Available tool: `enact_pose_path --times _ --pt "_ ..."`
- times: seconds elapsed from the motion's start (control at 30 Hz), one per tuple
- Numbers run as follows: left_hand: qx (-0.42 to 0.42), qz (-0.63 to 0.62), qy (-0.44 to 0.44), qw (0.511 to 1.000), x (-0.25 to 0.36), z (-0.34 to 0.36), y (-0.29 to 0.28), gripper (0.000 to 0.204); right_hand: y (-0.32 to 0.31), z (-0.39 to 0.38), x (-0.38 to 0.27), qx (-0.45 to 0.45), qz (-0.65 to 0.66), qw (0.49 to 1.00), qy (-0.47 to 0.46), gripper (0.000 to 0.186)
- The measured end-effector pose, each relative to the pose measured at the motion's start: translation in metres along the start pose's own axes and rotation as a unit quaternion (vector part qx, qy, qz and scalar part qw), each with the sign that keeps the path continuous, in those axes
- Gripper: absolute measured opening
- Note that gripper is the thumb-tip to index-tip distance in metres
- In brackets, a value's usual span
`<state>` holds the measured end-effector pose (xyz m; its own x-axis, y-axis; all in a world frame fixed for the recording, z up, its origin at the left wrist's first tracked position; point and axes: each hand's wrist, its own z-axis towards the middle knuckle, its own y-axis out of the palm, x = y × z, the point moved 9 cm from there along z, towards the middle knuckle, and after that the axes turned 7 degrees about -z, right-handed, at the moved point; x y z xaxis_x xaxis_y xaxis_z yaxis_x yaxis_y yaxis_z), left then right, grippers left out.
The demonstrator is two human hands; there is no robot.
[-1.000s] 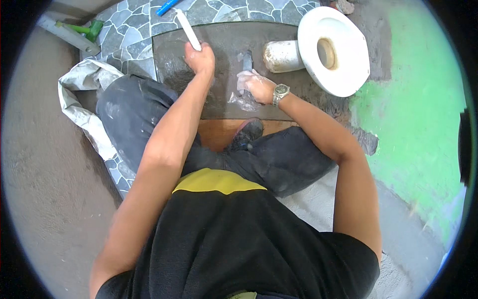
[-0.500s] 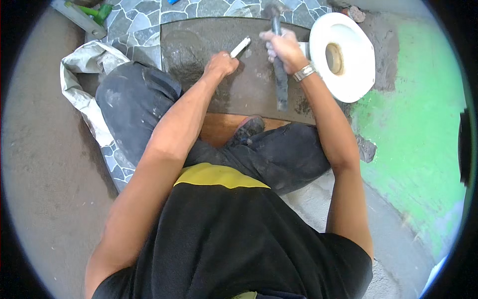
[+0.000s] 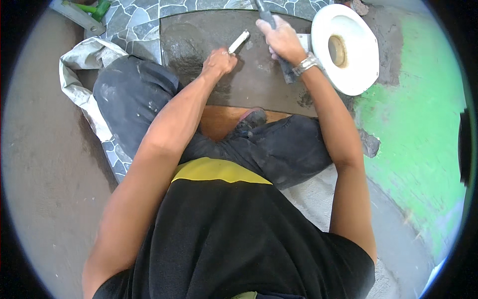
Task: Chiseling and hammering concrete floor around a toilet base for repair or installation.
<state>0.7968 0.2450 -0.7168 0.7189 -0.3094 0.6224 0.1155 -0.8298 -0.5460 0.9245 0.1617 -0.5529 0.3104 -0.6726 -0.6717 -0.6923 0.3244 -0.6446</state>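
My left hand (image 3: 219,62) is closed around a short white rod (image 3: 239,42) whose far end has a small dark tip. That rod slants up and to the right, over a damp grey cement surface (image 3: 259,94). In my right hand (image 3: 284,40) is a hammer (image 3: 265,12), gripped by its dark handle; the handle's lower end shows below my palm. The hammer's head lies past the top edge of the picture. A white toilet bowl (image 3: 366,55) with a brown-stained opening stands just right of my right hand.
Grey stone-pattern tiles (image 3: 142,20) run along the far side. A crumpled white sack (image 3: 74,60) lies beside my left knee. At the upper left are a grey metal bar (image 3: 77,19) and a green tool (image 3: 101,10). A green-painted wall (image 3: 418,114) rises on the right.
My right hand has swung the hammer up and slightly away, so its head has left the picture. My left hand and the white rod have barely moved.
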Motion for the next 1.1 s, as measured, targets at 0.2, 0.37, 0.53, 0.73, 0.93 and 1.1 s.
enact_pose_path --times 0.2,0.37,0.53,0.73,0.93,1.1 --pt "-0.004 0.003 0.015 1.000 0.009 0.009 0.014 0.042 0.038 0.040 0.092 -0.097 -0.199 0.973 0.059 0.042" --pt "-0.016 -0.010 -0.007 1.000 -0.010 0.026 0.012 0.045 0.002 0.017 0.000 -0.016 -0.109 0.994 0.002 0.045" --pt "-0.048 -0.027 -0.038 0.998 -0.001 0.039 0.011 0.042 0.049 0.039 0.069 -0.182 -0.267 0.942 0.093 0.043" --pt "-0.096 -0.002 -0.059 0.994 0.005 0.040 0.005 0.046 0.009 0.055 0.026 0.009 -0.262 0.964 -0.032 0.045" --pt "-0.055 0.032 -0.023 0.998 0.006 0.038 0.001 0.044 0.039 0.068 0.069 -0.106 -0.389 0.915 0.024 0.048" --pt "-0.080 0.007 -0.059 0.995 0.009 0.035 -0.004 0.044 0.011 0.073 0.033 -0.032 -0.334 0.942 -0.008 0.049"
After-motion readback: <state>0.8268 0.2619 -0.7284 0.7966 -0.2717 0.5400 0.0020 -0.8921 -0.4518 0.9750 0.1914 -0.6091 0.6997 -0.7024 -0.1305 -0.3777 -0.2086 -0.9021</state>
